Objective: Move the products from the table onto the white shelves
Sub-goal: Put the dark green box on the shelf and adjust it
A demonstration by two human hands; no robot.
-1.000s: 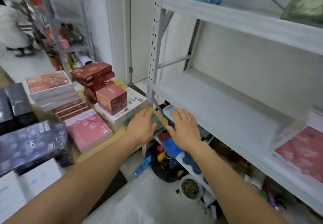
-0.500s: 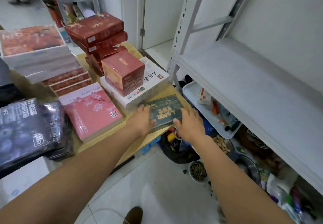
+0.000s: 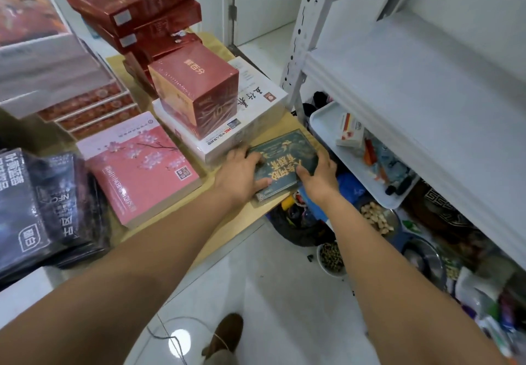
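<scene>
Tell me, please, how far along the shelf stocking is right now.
Done: nothing visible yet; the white shelf looks bare. In hand: left hand and right hand grip the green box at the table corner. Left: pink box, red cube box, white box, red stack.

Shop stockroom: sealed gift boxes (image 3: 133, 3) stacked on table (image 3: 290, 121), white metal shelves (image 3: 398, 85), floor clutter.

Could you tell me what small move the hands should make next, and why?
Probably lift the dark green box off the table: the left hand and right hand grip its opposite sides, it seems to rest flat at the table's corner, and the white shelf to the right has bare space.
</scene>
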